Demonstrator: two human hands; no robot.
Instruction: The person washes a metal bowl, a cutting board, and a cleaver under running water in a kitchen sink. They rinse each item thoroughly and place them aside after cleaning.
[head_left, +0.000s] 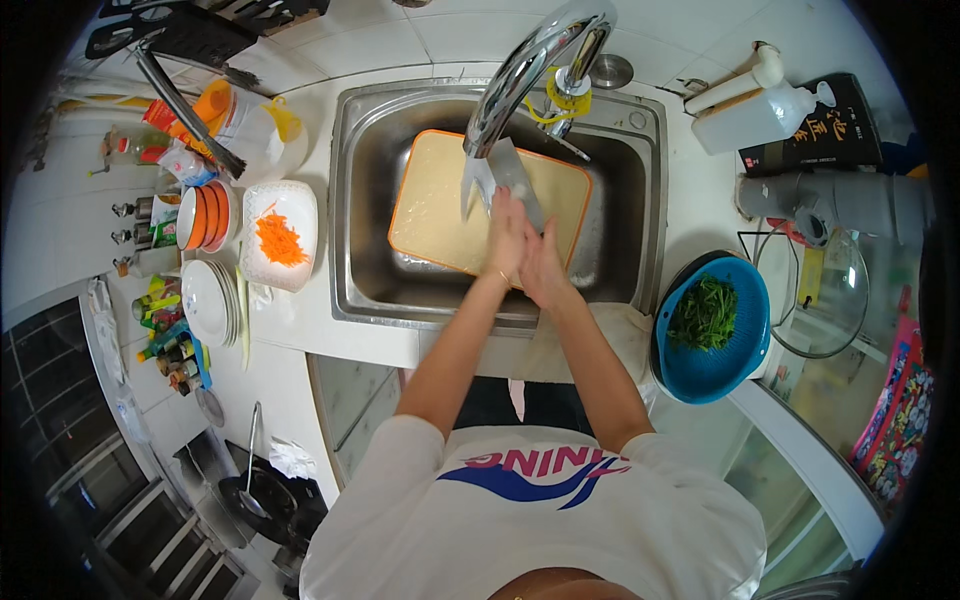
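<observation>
In the sink my left hand (508, 236) and my right hand (545, 262) are pressed close together beneath the chrome faucet (517, 67). Against the fingertips of my left hand rests the broad metal blade (516, 169) of what looks like a cleaver. Its lower end meets my right hand, and no handle shows, so the grip of either hand is unclear. Water (478, 184) runs from the spout beside the blade. Below them lies a wet cream cutting board (435, 199) with an orange rim, tilted in the stainless steel sink (360, 300).
Left of the sink stand a white dish (304, 202) of shredded carrot (281, 240), stacked white plates (206, 304) and orange bowls (214, 214). At right, a blue colander (739, 364) holds chopped greens (703, 313). A beige cloth (607, 341) hangs over the counter's front edge.
</observation>
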